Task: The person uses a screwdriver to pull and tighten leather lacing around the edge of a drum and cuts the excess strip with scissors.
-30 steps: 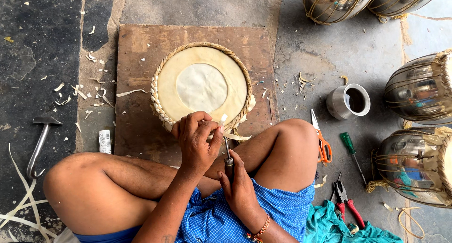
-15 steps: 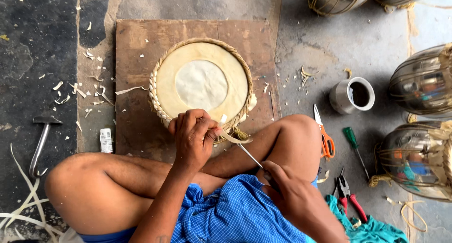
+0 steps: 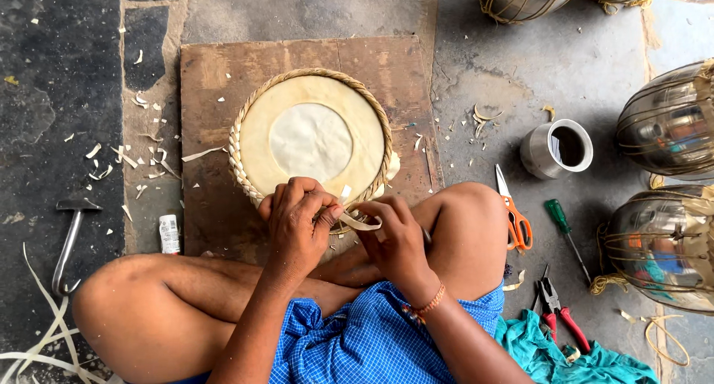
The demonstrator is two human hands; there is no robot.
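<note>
A pale leather strip (image 3: pixel 362 222) is pinched between both hands at the near rim of the drum head (image 3: pixel 311 140), which lies flat on a brown wooden board (image 3: pixel 216 79) on the floor. The strip curls from the braided rim (image 3: pixel 236 155) toward the person's lap. The left hand (image 3: pixel 297 224) is curled tight, its fingers (image 3: pixel 318 202) bent over the strip's end and pressed against the rim's near edge. The right hand (image 3: pixel 394 239) is closed too, fingers (image 3: pixel 372 213) gripping the strip's other part just beside the left hand; whether a tool is also held inside this fist cannot be told.

The drum head is seen as a tan ring with a paler round patch in its middle, bordered by woven lacing. Both bare knees are spread around it, a blue checked cloth (image 3: pixel 364 339) covering the lap.

To the right, orange-handled scissors (image 3: pixel 513 213) lie just beside the right knee, a green-handled screwdriver (image 3: pixel 561 231) near them, and red-handled pliers (image 3: pixel 558 317) rest by a teal cloth (image 3: pixel 573 358). A metal cup (image 3: pixel 554 150) stands farther out. Shiny metal drum shells (image 3: pixel 666 120) are ranged along the right edge. On the left, a hammer (image 3: pixel 68 239) and a small white tube (image 3: pixel 169 234) lie among pale shavings (image 3: pixel 119 157).
</note>
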